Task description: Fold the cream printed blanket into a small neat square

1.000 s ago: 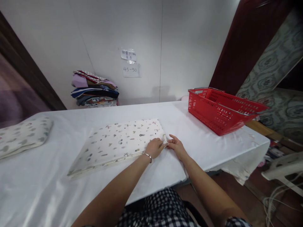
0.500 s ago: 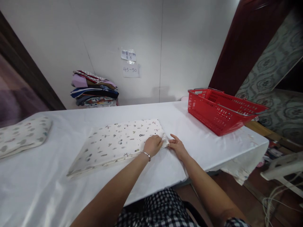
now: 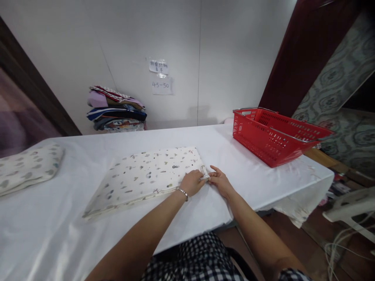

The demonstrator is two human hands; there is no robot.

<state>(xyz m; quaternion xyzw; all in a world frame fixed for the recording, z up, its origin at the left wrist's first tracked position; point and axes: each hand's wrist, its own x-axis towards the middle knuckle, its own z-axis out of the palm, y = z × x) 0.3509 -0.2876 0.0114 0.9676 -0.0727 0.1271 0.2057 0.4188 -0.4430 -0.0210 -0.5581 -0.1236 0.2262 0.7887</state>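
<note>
A folded white cloth with small printed figures [image 3: 146, 171] lies flat on the white-covered table [image 3: 202, 210]. At its right end, my left hand [image 3: 192, 182], with a bracelet at the wrist, pinches the near right corner. Facing it, my right hand [image 3: 219, 181] grips the same bunched corner between thumb and fingertips, its index finger raised. The corner is gathered up between both hands, and its exact folds are partly hidden by the fingers.
On the table's right stands a red plastic basket [image 3: 275, 140] with metal handles. Another folded patterned cloth [image 3: 29, 168] lies at the left edge. Stacked folded clothes [image 3: 117, 111] rest by the wall, below paper labels [image 3: 162, 86]. A white stool [image 3: 351, 207] stands right of the table.
My left hand has shifted slightly right and down along the corner, closer to my right hand. The right hand and the cloth's main part look nearly unchanged.
</note>
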